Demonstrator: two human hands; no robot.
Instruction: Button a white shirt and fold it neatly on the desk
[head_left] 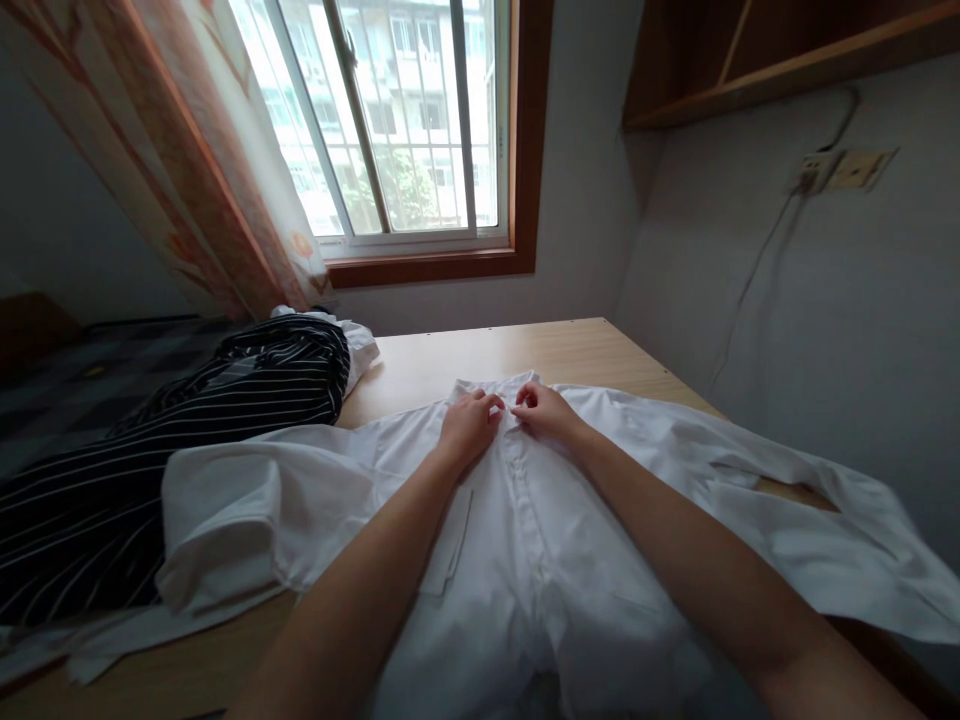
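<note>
Just below the collar: the left hand and right hand nearly meet, fingers curled inward; whether either grips fabric cannot be told.
White shirt: spread beneath both hands, reaching out to either side.
Handling: likely light, soft, easily creased; best pinched at the placket edges.
Striped garment: heaped left of the left hand.

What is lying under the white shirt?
Under the white shirt is the wooden table, bare beyond the collar. Whether anything else lies beneath the shirt cannot be seen; the cloth covers it.
</note>
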